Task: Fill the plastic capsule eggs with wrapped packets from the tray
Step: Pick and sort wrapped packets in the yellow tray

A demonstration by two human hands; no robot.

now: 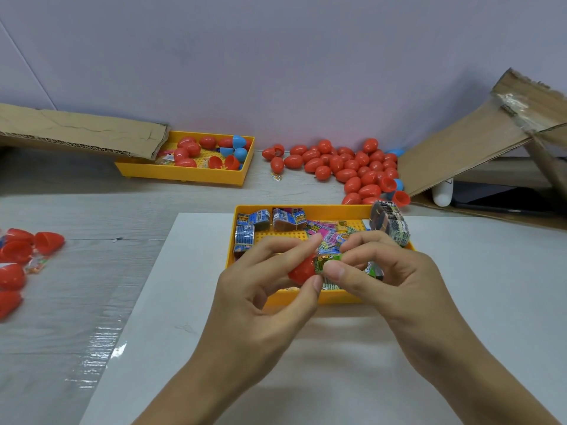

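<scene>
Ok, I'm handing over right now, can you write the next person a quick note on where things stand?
Left hand holds a red capsule half.
Right hand pinches a green wrapped packet at the half's mouth, not yet fully in.
Both are over the near yellow tray of packets.
Pile of closed red eggs lies at the back.
Open red halves lie far left; more in the far tray.
Left: seat the packet, close the egg, repeat.
</scene>
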